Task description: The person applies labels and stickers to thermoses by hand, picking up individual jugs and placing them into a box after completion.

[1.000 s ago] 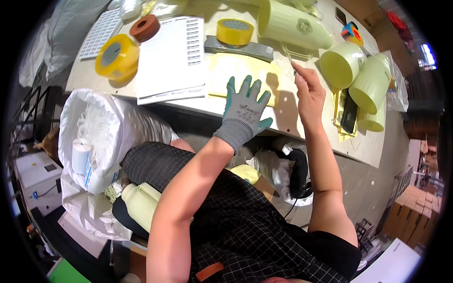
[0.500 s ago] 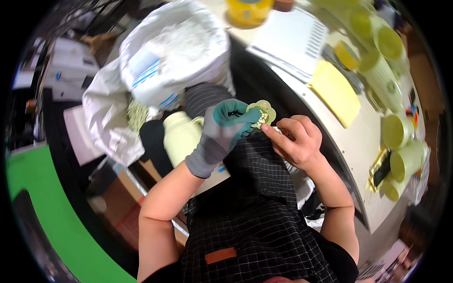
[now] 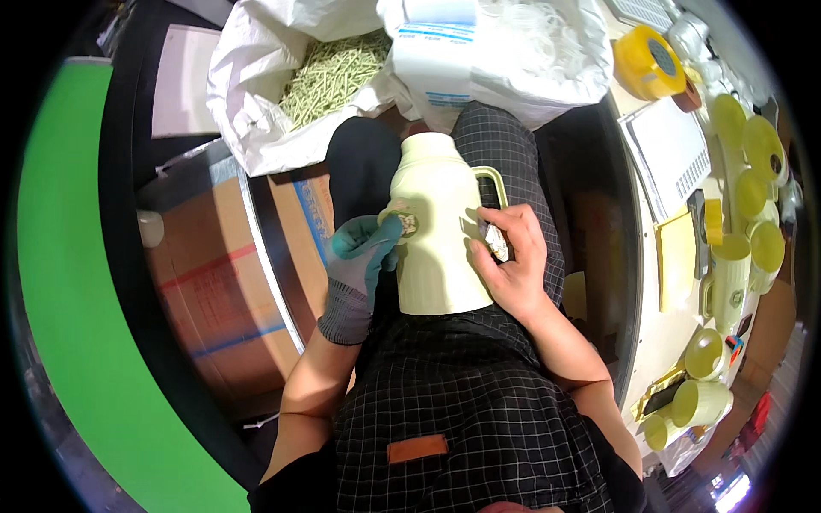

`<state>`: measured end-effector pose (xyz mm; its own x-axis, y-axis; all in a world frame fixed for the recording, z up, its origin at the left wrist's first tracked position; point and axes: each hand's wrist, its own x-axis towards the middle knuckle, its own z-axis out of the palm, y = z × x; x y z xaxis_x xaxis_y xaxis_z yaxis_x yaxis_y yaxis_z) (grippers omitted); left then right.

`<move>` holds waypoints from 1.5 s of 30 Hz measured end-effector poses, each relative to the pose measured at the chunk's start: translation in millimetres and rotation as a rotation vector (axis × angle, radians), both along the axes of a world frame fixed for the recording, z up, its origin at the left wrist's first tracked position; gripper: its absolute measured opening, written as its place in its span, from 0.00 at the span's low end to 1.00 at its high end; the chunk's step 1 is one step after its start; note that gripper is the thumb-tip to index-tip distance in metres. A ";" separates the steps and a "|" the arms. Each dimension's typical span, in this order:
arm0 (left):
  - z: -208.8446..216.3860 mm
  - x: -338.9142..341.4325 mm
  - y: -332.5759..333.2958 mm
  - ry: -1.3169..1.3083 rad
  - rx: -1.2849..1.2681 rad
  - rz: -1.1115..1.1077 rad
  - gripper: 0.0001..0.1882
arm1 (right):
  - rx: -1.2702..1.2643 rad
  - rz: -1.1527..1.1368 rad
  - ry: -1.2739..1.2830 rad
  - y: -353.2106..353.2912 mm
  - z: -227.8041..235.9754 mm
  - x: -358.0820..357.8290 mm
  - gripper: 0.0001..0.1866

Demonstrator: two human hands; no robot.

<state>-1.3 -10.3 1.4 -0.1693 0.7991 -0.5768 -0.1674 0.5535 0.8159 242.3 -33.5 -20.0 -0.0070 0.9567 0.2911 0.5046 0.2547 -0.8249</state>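
Observation:
A pale green jug (image 3: 438,192), with a handle on its right side, rests on my lap between my thighs. My left hand (image 3: 355,252), in a grey and teal glove, pinches a small round green piece (image 3: 405,223) with pale bits on it, held against or just over the jug's left side. In the earlier frame this piece shows a flower outline. My right hand (image 3: 516,261) is bare and curled beside the jug's lower right, under the handle. A small whitish patterned thing (image 3: 495,243), too small to name, is in its fingers.
Ahead stand a white sack of thin pale green sticks (image 3: 335,79) and one of clear rings (image 3: 534,38). On the right-hand table lie a yellow tape roll (image 3: 641,64), a notebook (image 3: 663,154), a yellow pad (image 3: 676,261) and several green cups (image 3: 701,402). Cardboard boxes (image 3: 222,291) stand left.
The view has swung left. My hands have parted, the left one carrying the green piece to the jug's left side. The jug now stands upright between my hands.

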 end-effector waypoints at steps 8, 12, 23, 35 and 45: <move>-6.3 0.7 0.4 -0.161 -0.076 -0.118 0.13 | 0.180 0.017 -0.166 0.0 -1.1 -14.8 0.30; -8.2 2.1 -0.1 -0.108 -0.090 -0.132 0.13 | 0.231 0.066 -0.164 3.2 2.3 -17.4 0.32; -25.6 -10.5 0.8 0.655 0.109 -0.519 0.26 | 0.124 0.325 -0.309 -4.7 9.7 -8.4 0.38; -70.5 -41.8 -30.9 0.263 0.161 -0.362 0.09 | 0.365 0.198 -0.218 -18.3 23.4 50.7 0.24; -70.8 -35.8 -36.0 0.680 0.290 -0.521 0.05 | 0.785 -0.735 -0.716 161.1 126.7 340.0 0.24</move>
<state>-37.1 -46.3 -69.4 0.0241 0.9682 -0.2490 0.6160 0.1818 0.7665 582.3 127.6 106.6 0.0582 0.3782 0.9239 0.9972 0.0207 -0.0713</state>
